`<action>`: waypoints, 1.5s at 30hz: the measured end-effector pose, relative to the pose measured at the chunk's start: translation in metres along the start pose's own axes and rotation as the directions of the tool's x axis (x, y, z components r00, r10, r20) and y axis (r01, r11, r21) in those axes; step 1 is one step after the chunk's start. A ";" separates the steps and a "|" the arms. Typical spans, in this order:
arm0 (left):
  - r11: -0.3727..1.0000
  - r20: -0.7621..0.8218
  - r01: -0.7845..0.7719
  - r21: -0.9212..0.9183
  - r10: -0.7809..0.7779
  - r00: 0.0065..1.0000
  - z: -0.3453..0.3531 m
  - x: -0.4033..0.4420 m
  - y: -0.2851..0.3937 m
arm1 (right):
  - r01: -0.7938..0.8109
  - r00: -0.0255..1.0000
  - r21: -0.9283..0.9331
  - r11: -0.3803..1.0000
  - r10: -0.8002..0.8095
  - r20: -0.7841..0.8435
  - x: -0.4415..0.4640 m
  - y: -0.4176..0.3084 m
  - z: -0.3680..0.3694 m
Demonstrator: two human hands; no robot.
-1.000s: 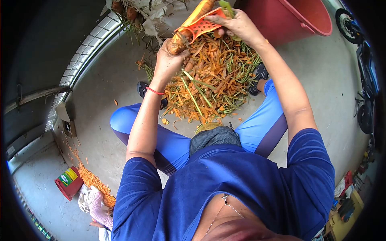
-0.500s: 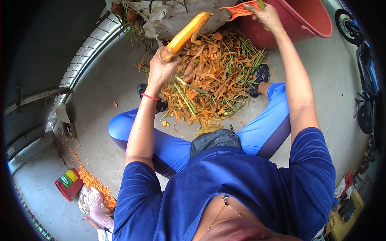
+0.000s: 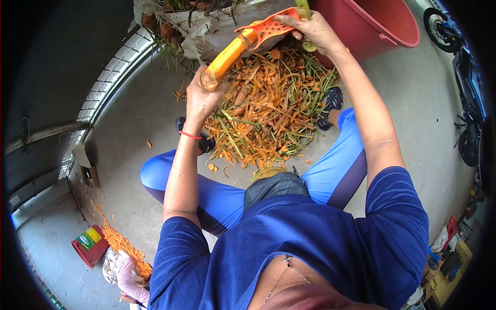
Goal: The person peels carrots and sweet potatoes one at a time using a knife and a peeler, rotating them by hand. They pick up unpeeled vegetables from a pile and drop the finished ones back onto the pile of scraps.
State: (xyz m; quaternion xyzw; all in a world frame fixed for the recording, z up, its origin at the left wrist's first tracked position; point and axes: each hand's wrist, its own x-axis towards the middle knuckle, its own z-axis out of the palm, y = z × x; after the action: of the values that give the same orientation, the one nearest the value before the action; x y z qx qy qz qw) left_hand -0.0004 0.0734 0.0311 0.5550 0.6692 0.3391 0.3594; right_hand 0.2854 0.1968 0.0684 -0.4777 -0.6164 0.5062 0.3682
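Note:
A long, mostly peeled carrot [image 3: 231, 56] slants up and away from my left hand [image 3: 202, 97], which is closed round its thick near end. My right hand [image 3: 316, 34] grips an orange plastic peeler [image 3: 274, 27] with holes through its flat body. The peeler's front end lies against the far tip of the carrot. Something yellow-green sticks out above and below my right fingers; I cannot tell if it belongs to the peeler. Beneath both hands is a pile of carrot peelings and green stalks [image 3: 263, 103] on the floor.
A large red tub [image 3: 356, 39] tilts at the upper right, beside a white sack [image 3: 217, 28] with unpeeled carrots near it. Another person's pink sleeve [image 3: 132, 281] shows at lower left, near orange shreds and a small red bucket [image 3: 93, 253]. A motorbike [image 3: 467, 88] stands far right.
My right hand has come left and slightly down, bringing the peeler from beyond the carrot onto its far end. The left hand and carrot have shifted slightly left and down.

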 end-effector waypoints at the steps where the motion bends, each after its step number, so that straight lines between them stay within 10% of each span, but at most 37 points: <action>1: 1.000 0.002 -0.008 -0.012 0.008 1.000 -0.001 -0.001 -0.002 | -0.018 1.000 -0.036 0.999 0.018 -0.021 0.001 0.001 -0.007; 6: 0.996 0.009 -0.039 0.074 0.039 0.999 -0.010 -0.008 0.014 | -0.259 0.965 0.041 0.965 0.260 -0.018 -0.005 -0.032 -0.018; 11: 0.997 0.042 -0.009 -0.078 0.012 0.999 -0.011 -0.010 -0.004 | -0.353 0.904 -0.256 0.900 0.258 -0.342 0.008 0.002 -0.068; 16: 0.713 0.298 0.421 -0.560 -0.300 0.906 -0.005 -0.008 -0.006 | -0.194 0.979 -0.018 0.981 0.192 -0.065 -0.019 -0.049 0.004; 17: 0.691 0.351 0.406 -0.599 -0.229 0.908 -0.002 -0.004 -0.010 | 0.062 0.998 -0.003 0.998 -0.062 0.031 -0.004 0.003 0.014; 25: 0.823 0.436 0.427 -0.375 -0.250 0.865 0.005 -0.009 0.012 | 0.142 0.955 -0.026 0.990 -0.130 0.266 -0.009 0.005 0.047; 38: 0.859 0.320 0.388 -0.336 -0.283 0.904 -0.001 -0.012 -0.002 | -0.163 0.946 -0.139 0.977 0.115 -0.304 0.018 0.017 -0.066; 45: 0.902 0.275 0.232 -0.365 -0.133 0.952 0.018 -0.002 0.001 | 0.044 0.968 -0.061 0.997 -0.028 0.248 0.000 0.009 0.047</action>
State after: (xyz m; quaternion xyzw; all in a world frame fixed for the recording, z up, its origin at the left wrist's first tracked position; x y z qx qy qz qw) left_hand 0.0157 0.0725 0.0231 0.4433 0.5877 0.3602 0.5730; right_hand 0.2436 0.1845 0.0498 -0.4117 -0.6823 0.5343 0.2819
